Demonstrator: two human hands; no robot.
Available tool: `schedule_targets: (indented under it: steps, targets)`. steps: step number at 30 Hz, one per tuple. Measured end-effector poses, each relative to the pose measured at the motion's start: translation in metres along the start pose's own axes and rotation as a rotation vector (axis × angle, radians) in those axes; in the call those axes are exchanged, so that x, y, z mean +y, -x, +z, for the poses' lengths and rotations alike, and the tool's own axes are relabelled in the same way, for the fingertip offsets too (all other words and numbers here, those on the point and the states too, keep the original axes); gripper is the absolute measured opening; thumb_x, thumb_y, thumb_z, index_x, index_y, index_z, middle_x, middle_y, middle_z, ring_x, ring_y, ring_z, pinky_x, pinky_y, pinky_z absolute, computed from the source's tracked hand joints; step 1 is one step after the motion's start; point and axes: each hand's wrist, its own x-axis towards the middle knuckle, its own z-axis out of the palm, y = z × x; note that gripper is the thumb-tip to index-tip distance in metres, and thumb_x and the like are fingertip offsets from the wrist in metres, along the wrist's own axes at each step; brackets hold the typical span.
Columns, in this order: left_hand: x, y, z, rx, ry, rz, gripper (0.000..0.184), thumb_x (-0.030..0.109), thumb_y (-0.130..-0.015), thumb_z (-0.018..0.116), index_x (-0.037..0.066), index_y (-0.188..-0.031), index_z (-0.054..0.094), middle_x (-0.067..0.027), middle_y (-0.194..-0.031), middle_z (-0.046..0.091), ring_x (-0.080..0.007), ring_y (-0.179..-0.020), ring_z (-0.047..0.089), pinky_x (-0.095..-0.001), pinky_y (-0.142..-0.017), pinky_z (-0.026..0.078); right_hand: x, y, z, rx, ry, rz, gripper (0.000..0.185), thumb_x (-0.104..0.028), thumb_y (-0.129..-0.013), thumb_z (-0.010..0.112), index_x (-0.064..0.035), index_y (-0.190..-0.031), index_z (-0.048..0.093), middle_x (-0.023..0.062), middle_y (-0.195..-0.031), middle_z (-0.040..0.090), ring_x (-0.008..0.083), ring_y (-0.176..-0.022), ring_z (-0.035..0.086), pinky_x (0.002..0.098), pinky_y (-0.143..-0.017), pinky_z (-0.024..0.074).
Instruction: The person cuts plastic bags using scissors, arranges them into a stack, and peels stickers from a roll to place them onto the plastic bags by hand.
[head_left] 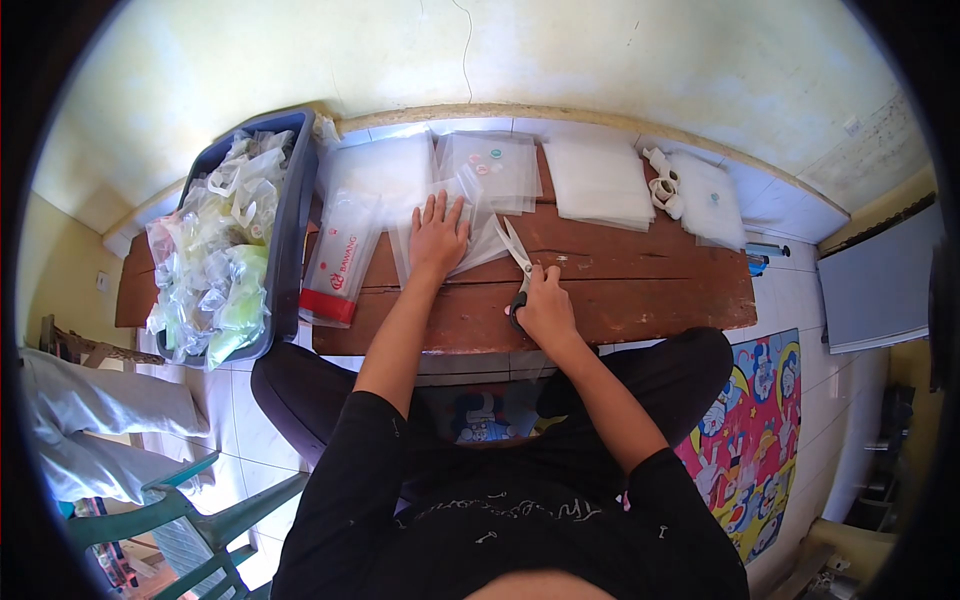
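My left hand lies flat, fingers spread, on a clear plastic bag on the brown wooden table. In my right hand is a pair of scissors with dark handles, its blades parted and pointing up and left beside that bag. Behind my left hand are a stack of clear bags and another stack with small coloured marks. A long bag with red print lies to the left of my left forearm.
A dark tub heaped with crumpled plastic bags stands at the left. Farther right are a stack of white bags, rolled white strips and more clear bags. A green chair stands lower left; a patterned mat lies right.
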Motion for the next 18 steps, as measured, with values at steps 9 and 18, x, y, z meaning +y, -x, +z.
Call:
schedule_targets:
  steps: [9,18]
  targets:
    - [0.000,0.000,0.001,0.014,0.004,0.009,0.053,0.041,-0.097,0.040,0.021,-0.146,0.039,-0.0096,-0.156,0.028,-0.0268,-0.145,0.022,-0.0459,-0.118,0.014,0.010,0.007,-0.002,0.007,0.009,-0.044,0.061,-0.014,-0.073,0.079,0.0038,-0.118,0.041,0.0246,-0.109,0.046,0.0482,-0.085,0.063,0.0496,-0.072,0.0545]
    - [-0.001,0.000,0.003,0.064,0.025,0.026,0.052,0.039,-0.096,0.042,0.019,-0.144,0.043,-0.0116,-0.154,0.030,-0.0292,-0.143,0.026,-0.0472,-0.117,0.016,0.001,0.001,0.001,0.023,-0.053,0.012,0.062,-0.011,-0.072,0.076,0.0037,-0.123,0.044,0.0247,-0.110,0.048,0.0494,-0.088,0.060,0.0505,-0.077,0.0518]
